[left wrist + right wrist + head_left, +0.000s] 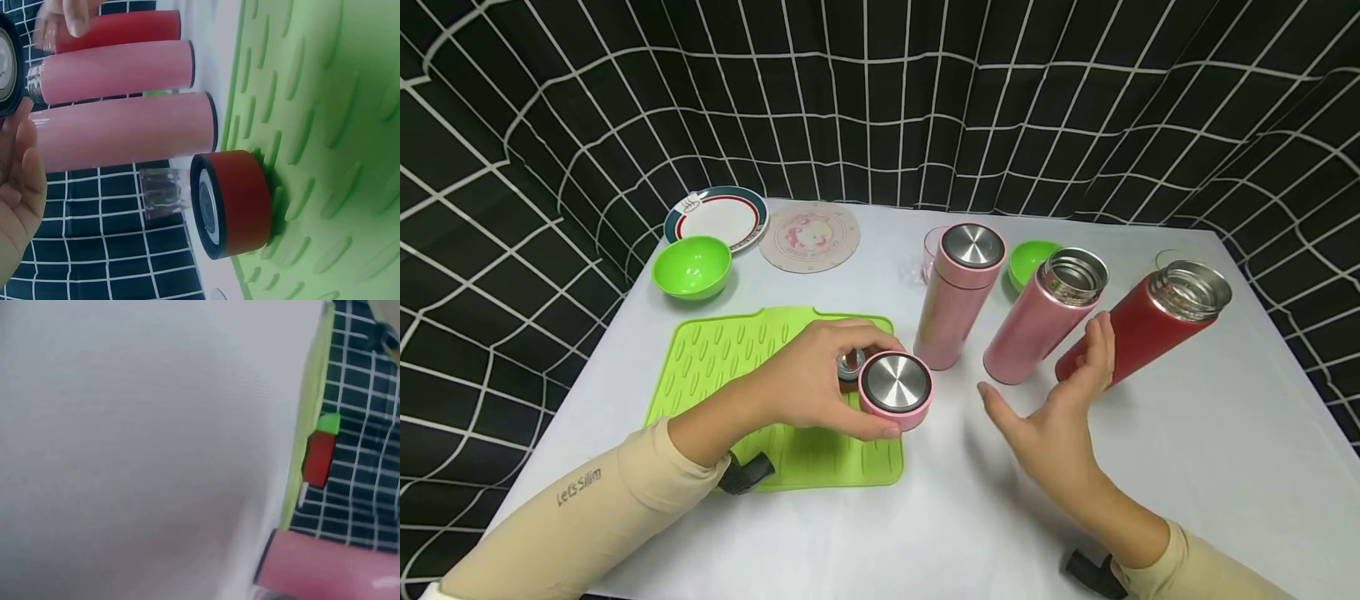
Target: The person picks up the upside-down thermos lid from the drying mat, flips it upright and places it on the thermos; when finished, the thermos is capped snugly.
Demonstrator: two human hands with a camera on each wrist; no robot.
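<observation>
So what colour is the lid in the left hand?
Pink lid with a steel top, clearest in the head view.

Both forearms, in beige sleeves, reach in from the lower corners. The left hand (820,379) is curled, thumb below and fingers above, pinching what it holds, knuckles turned up. The right hand (1060,408) is spread and empty, fingers straight, palm facing left, thumb pointing left

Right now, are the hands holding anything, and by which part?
The left hand grips the round pink steel-topped flask lid around its rim. The right hand is open, holding nothing.
</observation>
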